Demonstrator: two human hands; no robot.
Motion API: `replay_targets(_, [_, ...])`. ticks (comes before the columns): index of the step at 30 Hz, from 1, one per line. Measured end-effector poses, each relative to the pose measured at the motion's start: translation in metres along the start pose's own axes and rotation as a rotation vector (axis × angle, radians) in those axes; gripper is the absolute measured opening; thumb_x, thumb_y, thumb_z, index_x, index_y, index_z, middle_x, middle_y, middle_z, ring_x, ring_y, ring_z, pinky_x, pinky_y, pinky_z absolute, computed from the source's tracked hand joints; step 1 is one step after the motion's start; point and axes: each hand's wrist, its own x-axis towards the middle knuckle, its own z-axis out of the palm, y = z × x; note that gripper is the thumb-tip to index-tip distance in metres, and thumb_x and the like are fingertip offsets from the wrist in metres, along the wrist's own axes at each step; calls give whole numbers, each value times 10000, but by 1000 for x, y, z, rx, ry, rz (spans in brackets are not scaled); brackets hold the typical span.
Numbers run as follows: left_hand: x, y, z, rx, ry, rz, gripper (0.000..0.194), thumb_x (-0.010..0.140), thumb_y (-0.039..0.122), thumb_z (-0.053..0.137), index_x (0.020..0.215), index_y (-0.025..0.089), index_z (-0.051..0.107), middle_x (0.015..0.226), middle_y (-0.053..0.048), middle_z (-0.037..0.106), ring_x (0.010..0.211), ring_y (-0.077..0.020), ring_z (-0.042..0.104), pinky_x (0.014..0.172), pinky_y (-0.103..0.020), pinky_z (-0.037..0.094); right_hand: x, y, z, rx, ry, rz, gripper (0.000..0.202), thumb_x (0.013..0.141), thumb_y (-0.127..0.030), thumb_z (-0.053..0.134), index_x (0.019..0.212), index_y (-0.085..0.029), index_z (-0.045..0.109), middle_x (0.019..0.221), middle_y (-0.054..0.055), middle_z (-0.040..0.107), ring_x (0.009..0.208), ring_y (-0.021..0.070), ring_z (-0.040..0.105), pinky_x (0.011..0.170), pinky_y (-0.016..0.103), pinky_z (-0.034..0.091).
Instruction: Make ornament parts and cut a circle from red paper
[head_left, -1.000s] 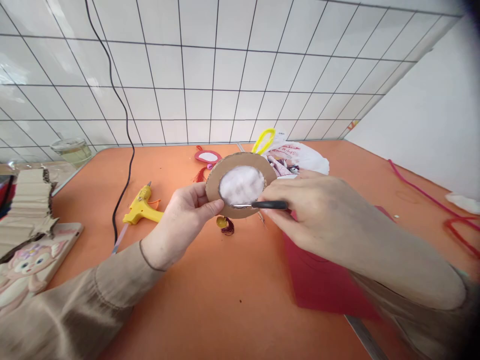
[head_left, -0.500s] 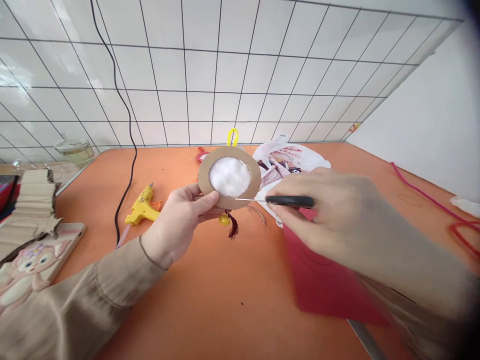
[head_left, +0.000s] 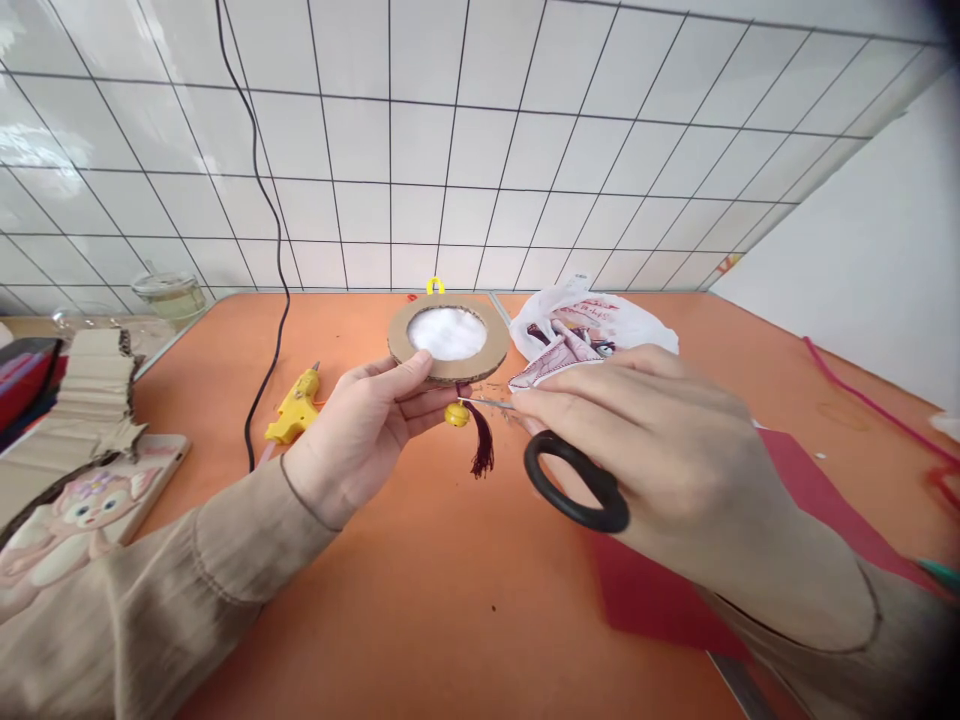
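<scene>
My left hand grips a round cardboard ring by its near left edge, thumb on top. White stuffing fills the ring's round opening. At its far edge a yellow loop sticks up. Below the near edge hang a yellow bell and a dark red tassel. In my right hand is a pair of scissors with black handles. Their blade tips point left, close to the cord above the bell; whether they touch it I cannot tell.
A yellow glue gun lies at left beside a black cable. Further left are corrugated cardboard and a cartoon-character case. A white plastic bag sits behind my right hand, with a red sheet under that arm.
The cardboard ring has tipped flatter, and its bell and tassel show more fully. The scissors have moved from over the ring's lower edge down to beside the bell, their handles turned into view.
</scene>
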Motion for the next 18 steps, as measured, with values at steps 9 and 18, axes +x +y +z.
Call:
replay_targets(9, [-2, 3, 2, 20, 16, 1, 190, 923, 232, 584, 971, 90, 701, 973, -127, 739, 872, -203, 689, 855, -339, 530, 0, -4, 9, -105, 128, -146, 232, 921, -29, 500, 923, -106, 719, 753, 93, 709, 654, 186, 627, 569, 336, 441])
replay_targets(18, [-1, 6, 5, 57, 44, -7, 240, 942, 255, 565, 957, 71, 717, 917, -139, 733, 843, -203, 683, 888, -361, 522, -1, -5, 8, -202, 145, -118, 242, 949, -101, 527, 815, -186, 709, 733, 36, 684, 634, 151, 592, 559, 311, 403])
